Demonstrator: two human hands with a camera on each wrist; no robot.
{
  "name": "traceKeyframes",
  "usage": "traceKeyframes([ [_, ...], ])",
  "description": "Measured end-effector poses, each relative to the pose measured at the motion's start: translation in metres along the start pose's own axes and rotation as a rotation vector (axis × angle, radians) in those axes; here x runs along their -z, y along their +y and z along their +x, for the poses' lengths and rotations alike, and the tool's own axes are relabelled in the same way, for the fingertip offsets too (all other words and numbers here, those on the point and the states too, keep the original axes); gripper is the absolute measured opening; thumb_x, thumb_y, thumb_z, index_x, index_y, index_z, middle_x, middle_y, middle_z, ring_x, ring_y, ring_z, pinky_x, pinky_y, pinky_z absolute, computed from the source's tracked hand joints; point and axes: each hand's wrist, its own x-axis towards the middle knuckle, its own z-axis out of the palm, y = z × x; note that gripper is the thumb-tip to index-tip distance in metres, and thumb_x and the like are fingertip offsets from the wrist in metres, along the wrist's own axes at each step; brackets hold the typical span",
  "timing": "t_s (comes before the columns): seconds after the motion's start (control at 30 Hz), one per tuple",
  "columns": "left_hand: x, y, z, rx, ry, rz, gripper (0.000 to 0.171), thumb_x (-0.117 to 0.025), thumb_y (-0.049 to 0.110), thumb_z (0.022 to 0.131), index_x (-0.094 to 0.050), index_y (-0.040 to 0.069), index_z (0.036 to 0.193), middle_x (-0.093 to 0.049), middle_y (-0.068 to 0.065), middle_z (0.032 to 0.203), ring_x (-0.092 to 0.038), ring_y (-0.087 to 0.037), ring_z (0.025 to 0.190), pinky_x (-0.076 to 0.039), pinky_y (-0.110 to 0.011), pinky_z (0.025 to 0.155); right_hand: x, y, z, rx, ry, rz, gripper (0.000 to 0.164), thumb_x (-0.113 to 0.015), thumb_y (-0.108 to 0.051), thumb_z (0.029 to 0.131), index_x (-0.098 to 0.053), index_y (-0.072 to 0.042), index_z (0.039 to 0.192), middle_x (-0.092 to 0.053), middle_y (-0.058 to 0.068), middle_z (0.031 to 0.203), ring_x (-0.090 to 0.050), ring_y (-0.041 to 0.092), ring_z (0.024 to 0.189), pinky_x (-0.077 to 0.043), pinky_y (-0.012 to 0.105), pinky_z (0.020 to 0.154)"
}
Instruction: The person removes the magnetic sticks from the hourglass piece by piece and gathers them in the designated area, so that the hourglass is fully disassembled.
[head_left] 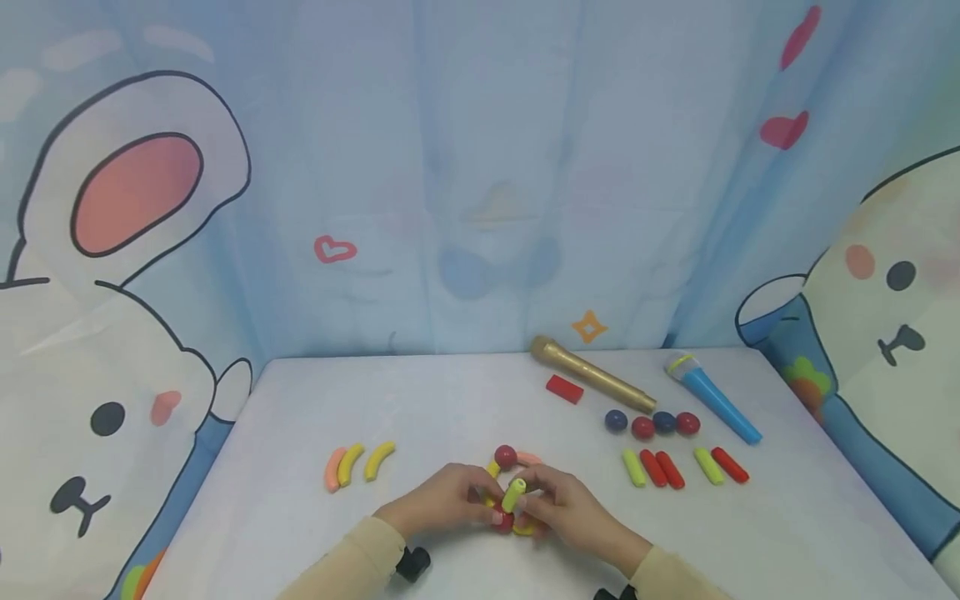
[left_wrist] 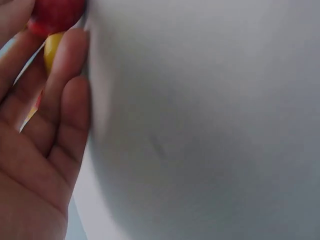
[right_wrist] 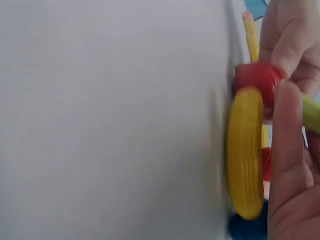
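Note:
Near the front middle of the table, my left hand [head_left: 457, 500] pinches a red ball [head_left: 503, 522] between thumb and fingers. My right hand [head_left: 566, 508] grips a light green rod [head_left: 514, 495], which stands tilted up from that ball. In the right wrist view, the ball [right_wrist: 254, 79] meets the end of a curved yellow rod [right_wrist: 245, 155] lying close to the tabletop. A dark blue ball [right_wrist: 247, 229] shows at the yellow rod's other end. Just beyond my hands sit another red ball [head_left: 506, 456] and a curved pink rod [head_left: 529, 459]. My fingers partly hide the pieces between them.
To the left lie curved yellow rods [head_left: 380, 461] and a pink one [head_left: 333, 470]. On the right are red rods [head_left: 670, 470], green rods [head_left: 708, 466] and several balls [head_left: 642, 427]. Behind them lie a red block [head_left: 564, 389], a gold microphone [head_left: 592, 373] and a blue microphone [head_left: 716, 400].

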Motion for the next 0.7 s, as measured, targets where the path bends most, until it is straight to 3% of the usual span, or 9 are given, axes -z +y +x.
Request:
traceKeyframes([
  [0.17,-0.008,0.0,-0.004,-0.043,0.048,0.026,0.02,-0.084,0.027,0.082,-0.074,0.027,0.099,-0.063,0.022,0.095,-0.057,-0.001,0.084,-0.049,-0.023,0.075,-0.004,0.002,-0.005,-0.033,-0.007,0.117,0.034,-0.06,-0.023,0.101,-0.051,0.001,0.124,-0.067,0.009,0.108,-0.07,0.027,0.09,-0.06,0.035,0.072],
  [0.37,0.001,-0.002,-0.006,-0.09,0.029,0.125,0.023,-0.084,0.029,0.081,-0.076,0.028,0.103,-0.063,0.022,0.11,-0.057,0.002,0.098,-0.05,-0.023,0.082,-0.009,0.004,-0.006,-0.023,-0.02,0.204,0.037,-0.057,-0.023,0.103,-0.045,0.004,0.127,-0.067,0.014,0.112,-0.07,0.031,0.094,-0.06,0.037,0.074],
  [0.5,0.003,-0.005,-0.005,-0.14,0.018,0.197,0.019,-0.082,0.029,0.084,-0.077,0.028,0.102,-0.064,0.023,0.106,-0.057,0.005,0.098,-0.049,-0.022,0.084,-0.01,0.005,-0.004,-0.043,-0.018,0.211,0.043,-0.056,-0.024,0.103,-0.046,0.005,0.134,-0.068,0.012,0.109,-0.069,0.029,0.093,-0.059,0.035,0.076],
  [0.7,0.0,-0.005,-0.005,-0.132,0.035,0.197,0.016,-0.082,0.029,0.083,-0.077,0.031,0.099,-0.062,0.026,0.097,-0.055,0.006,0.089,-0.048,-0.021,0.082,-0.009,0.007,-0.004,-0.07,-0.03,0.215,0.043,-0.056,-0.024,0.103,-0.051,0.006,0.133,-0.067,0.011,0.106,-0.068,0.026,0.094,-0.058,0.032,0.08],
])
